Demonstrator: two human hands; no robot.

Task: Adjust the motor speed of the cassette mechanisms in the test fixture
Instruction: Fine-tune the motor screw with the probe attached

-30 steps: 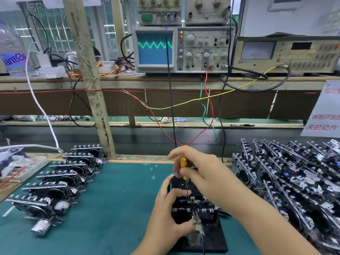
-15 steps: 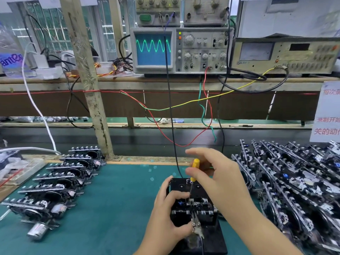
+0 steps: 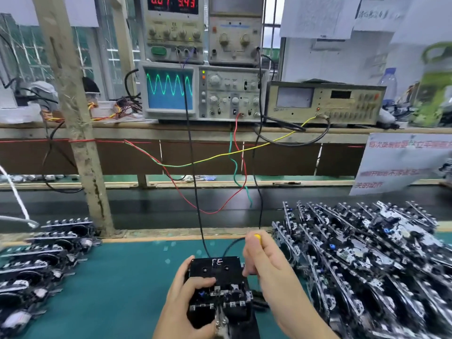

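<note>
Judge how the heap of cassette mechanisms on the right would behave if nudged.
The heap of cassette mechanisms leans in loose rows, so units would likely slide or topple. Their protruding metal tabs probably snag neighbours, dragging several along.

The bench mat [image 3: 117,277] looks like matt green rubber. The post [image 3: 73,113] is rough, chipped wood. The mechanisms [image 3: 367,260] on the right are black plastic with shiny metal parts. The screwdriver [image 3: 257,237] has a glossy yellow plastic handle.
</note>
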